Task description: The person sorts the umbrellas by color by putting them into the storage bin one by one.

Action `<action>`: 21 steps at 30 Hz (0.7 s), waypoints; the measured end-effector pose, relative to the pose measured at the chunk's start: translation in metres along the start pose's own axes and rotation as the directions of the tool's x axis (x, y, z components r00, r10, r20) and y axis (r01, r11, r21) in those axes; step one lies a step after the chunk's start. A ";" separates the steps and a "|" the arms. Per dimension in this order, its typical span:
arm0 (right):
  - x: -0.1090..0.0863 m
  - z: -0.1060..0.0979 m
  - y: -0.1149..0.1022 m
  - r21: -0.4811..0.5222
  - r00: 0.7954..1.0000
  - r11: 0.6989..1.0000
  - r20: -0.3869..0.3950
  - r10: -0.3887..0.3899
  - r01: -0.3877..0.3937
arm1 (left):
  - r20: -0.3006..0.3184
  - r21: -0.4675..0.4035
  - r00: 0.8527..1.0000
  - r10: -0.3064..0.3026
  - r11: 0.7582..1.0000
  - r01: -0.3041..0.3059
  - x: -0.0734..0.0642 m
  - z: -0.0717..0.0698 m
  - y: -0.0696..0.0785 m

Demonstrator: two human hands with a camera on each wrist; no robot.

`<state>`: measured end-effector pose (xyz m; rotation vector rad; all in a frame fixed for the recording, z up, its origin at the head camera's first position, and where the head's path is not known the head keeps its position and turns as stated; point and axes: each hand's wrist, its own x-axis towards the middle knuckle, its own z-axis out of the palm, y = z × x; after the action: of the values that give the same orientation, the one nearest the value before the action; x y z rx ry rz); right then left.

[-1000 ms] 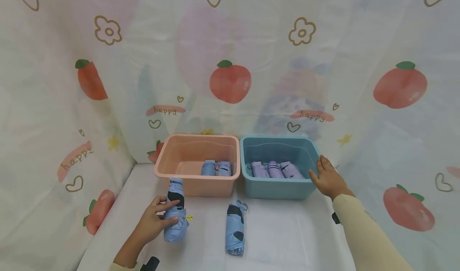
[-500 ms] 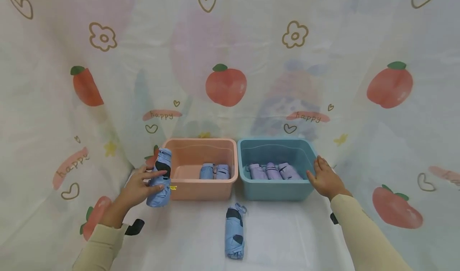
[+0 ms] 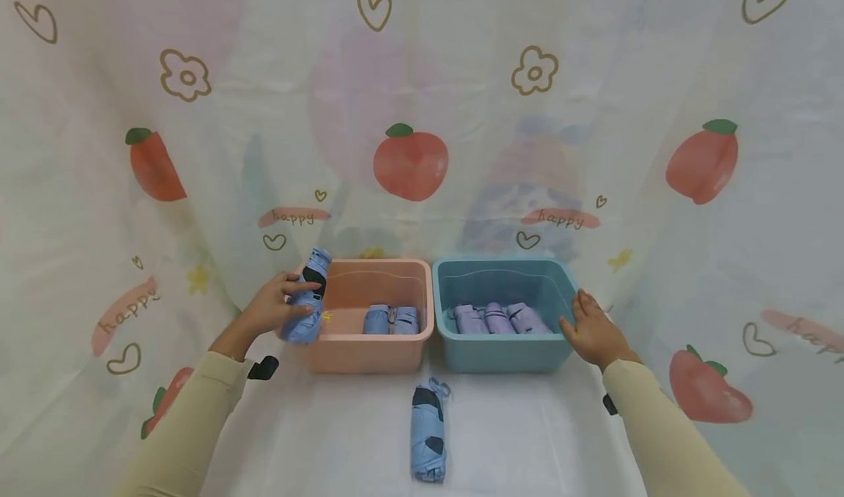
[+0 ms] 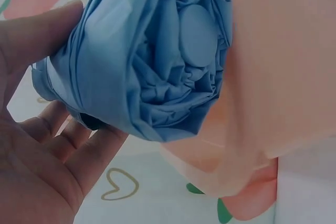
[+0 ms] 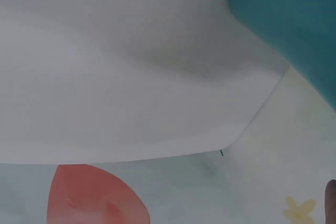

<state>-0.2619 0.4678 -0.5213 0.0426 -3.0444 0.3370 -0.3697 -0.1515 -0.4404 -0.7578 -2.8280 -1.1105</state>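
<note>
My left hand (image 3: 272, 308) grips a folded blue umbrella (image 3: 302, 330) with black patches, tilted over the left rim of the peach bin (image 3: 365, 355). In the left wrist view, the thumb lies on one side of the umbrella (image 4: 115, 56) and the fingers on the other, with its gathered end towards the camera. Two blue umbrellas (image 3: 376, 319) lie inside the peach bin on its right side. My right hand (image 3: 596, 332), fingers extended, is at the right rim of the teal bin (image 3: 504, 355). Three purple umbrellas (image 3: 469, 319) lie in that bin.
Another folded blue umbrella (image 3: 428, 429) lies on the white table (image 3: 527, 438) in front of the bins. The two bins stand side by side against a patterned cloth backdrop (image 3: 409, 72), which also rises on both sides.
My left hand has carried the blue umbrella up and away from the table front, out left, then right to the peach bin's left rim. The right hand stays at the teal bin.
</note>
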 end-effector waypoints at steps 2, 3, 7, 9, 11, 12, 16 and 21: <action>0.000 0.001 0.001 0.000 1.000 1.000 -0.006 -0.001 0.001 | 0.002 0.002 1.000 -0.007 1.000 0.007 0.008 0.000 -0.001; 0.000 0.002 0.001 -0.003 1.000 1.000 -0.004 -0.001 0.001 | 0.005 0.004 1.000 -0.010 1.000 0.010 0.012 0.000 -0.002; 0.000 0.004 0.003 -0.013 1.000 1.000 -0.002 0.005 -0.005 | 0.039 0.035 0.998 -0.039 0.999 0.038 0.025 -0.001 -0.005; 0.001 0.005 0.004 -0.018 1.000 1.000 -0.002 0.006 -0.006 | 0.058 0.042 0.997 -0.053 0.998 0.050 0.030 0.000 -0.006; 0.001 0.005 0.004 -0.022 1.000 1.000 -0.003 0.006 -0.006 | 0.075 0.030 0.995 -0.069 0.997 0.067 0.035 0.001 -0.008; 0.001 0.005 0.004 -0.019 1.000 1.000 -0.003 0.007 -0.007 | 0.079 0.021 0.994 -0.076 0.997 0.074 0.037 0.003 -0.010; 0.001 0.004 0.003 -0.013 1.000 1.000 -0.001 0.005 -0.005 | 0.111 0.016 0.991 -0.071 0.997 0.070 0.045 0.009 -0.016; 0.001 0.003 0.002 -0.017 1.000 1.000 0.001 0.008 -0.008 | 0.159 0.049 0.985 -0.066 0.997 0.059 0.055 0.018 -0.025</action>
<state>-0.2633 0.4696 -0.5244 0.0298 -3.0487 0.3117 -0.4268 -0.1319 -0.4597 -0.7959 -3.0185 -1.0349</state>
